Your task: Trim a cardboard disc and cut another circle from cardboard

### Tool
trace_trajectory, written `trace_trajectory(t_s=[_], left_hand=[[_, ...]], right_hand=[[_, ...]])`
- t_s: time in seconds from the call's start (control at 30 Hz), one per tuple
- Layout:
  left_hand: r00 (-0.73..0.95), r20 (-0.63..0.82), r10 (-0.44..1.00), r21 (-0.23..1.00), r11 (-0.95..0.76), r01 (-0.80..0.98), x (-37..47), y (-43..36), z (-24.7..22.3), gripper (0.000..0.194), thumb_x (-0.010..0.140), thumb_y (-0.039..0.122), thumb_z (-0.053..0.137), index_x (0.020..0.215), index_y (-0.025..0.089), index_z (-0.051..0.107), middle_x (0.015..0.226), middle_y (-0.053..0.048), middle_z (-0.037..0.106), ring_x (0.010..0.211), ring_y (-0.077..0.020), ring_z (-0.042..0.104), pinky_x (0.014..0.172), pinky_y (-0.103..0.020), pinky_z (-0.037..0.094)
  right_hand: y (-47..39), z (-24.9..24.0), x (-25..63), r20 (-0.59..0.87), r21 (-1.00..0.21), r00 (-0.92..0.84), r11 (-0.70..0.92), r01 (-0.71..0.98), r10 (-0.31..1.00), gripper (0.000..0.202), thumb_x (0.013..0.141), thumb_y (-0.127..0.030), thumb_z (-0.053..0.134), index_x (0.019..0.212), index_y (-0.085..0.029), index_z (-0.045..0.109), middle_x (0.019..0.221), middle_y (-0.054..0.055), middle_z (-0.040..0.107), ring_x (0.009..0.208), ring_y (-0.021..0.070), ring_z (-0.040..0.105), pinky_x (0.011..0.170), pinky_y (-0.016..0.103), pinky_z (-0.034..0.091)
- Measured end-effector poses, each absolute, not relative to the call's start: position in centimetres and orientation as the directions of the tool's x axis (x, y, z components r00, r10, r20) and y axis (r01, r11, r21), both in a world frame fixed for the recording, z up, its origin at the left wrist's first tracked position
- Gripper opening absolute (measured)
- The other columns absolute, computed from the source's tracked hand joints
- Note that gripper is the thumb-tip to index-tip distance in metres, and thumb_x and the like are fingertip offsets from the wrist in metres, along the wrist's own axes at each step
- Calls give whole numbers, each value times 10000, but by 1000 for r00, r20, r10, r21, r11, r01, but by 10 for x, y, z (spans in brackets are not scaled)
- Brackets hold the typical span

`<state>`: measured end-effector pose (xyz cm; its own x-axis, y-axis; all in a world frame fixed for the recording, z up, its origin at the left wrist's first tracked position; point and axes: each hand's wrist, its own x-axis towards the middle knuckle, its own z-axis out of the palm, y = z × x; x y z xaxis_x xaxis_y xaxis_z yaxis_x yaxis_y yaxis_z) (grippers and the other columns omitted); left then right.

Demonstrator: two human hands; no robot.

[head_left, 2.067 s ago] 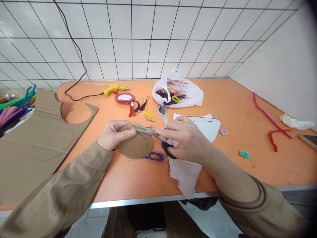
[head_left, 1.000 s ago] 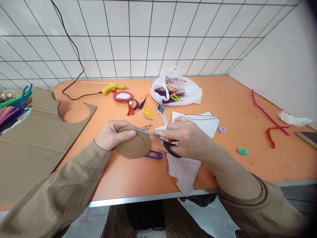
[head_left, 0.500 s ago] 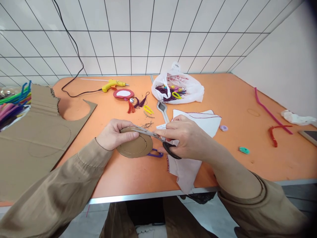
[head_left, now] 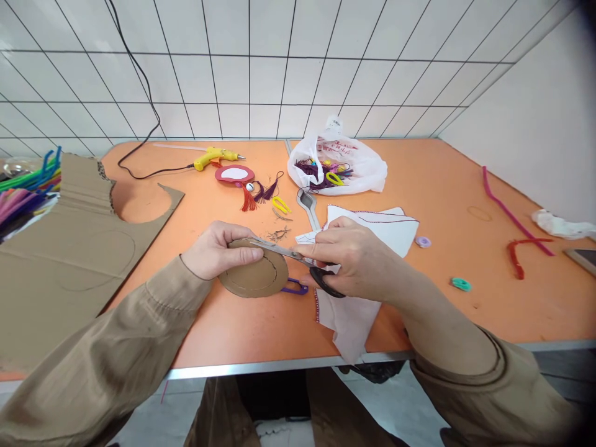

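Observation:
My left hand (head_left: 223,251) pinches a round cardboard disc (head_left: 254,279) by its upper left edge, thumb on top. A drawn oval line runs inside the disc's rim. My right hand (head_left: 351,257) grips black-handled scissors (head_left: 326,280), whose blades lie along the disc's upper edge close to my left thumb. The blades look nearly closed. Just right of the disc, a purple plastic clip (head_left: 296,287) rests on the table. Under my right hand lies a white cloth (head_left: 391,233) with dark red edging. Small cardboard trimmings (head_left: 278,234) are scattered beyond the disc.
A large cardboard sheet (head_left: 51,273) with a rounded cutout covers the left side. Toward the wall are a yellow glue gun (head_left: 216,158), a red oval ornament with tassel (head_left: 234,174) and a white plastic bag (head_left: 365,171). Pipe cleaners (head_left: 516,211) lie at right.
The scissor blades have closed along the disc's upper edge. Both hands keep their hold, and the whole view has shifted slightly.

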<state>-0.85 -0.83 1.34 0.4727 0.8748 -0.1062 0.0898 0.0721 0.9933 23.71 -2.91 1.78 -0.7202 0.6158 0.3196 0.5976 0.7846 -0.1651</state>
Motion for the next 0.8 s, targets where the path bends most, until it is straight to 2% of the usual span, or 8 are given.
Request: trace_trajectory(t_s=[0.27, 0.5, 0.7, 0.8], left_hand=[[544, -34, 838, 999, 31, 16, -5, -10, 13, 147, 645, 172, 775, 791, 186, 791, 754, -42, 763, 672, -164, 679, 645, -245, 525], [556, -23, 831, 1000, 8, 30, -4, -11, 16, 101, 646, 173, 765, 745, 185, 782, 667, -24, 738, 661, -174, 679, 641, -254, 524], [534, -74, 842, 989, -6, 148, -6, -11, 16, 140, 621, 226, 775, 735, 146, 759, 672, -36, 729, 615, -160, 646, 582, -246, 503], [510, -121, 851, 981, 25, 192, -7, -11, 16, 172, 604, 240, 779, 739, 134, 758, 673, -42, 729, 589, -147, 625, 552, -236, 494]], right_hand=[[-31, 16, 234, 365, -101, -716, 790, 605, 595, 215, 738, -132, 515, 835, -199, 694, 559, -39, 404, 538, 110, 269, 620, 303, 202], [-30, 16, 237, 332, -106, -732, 795, 597, 595, 189, 770, -137, 529, 832, -214, 690, 543, -34, 421, 547, 116, 295, 630, 306, 206], [-29, 16, 239, 338, -91, -741, 803, 589, 581, 168, 802, -150, 524, 795, -205, 682, 530, -38, 427, 526, 108, 294, 613, 292, 217], [-28, 18, 238, 334, -121, -737, 802, 585, 588, 161, 817, -159, 524, 776, -204, 673, 519, -41, 424, 515, 107, 310, 601, 285, 229]])
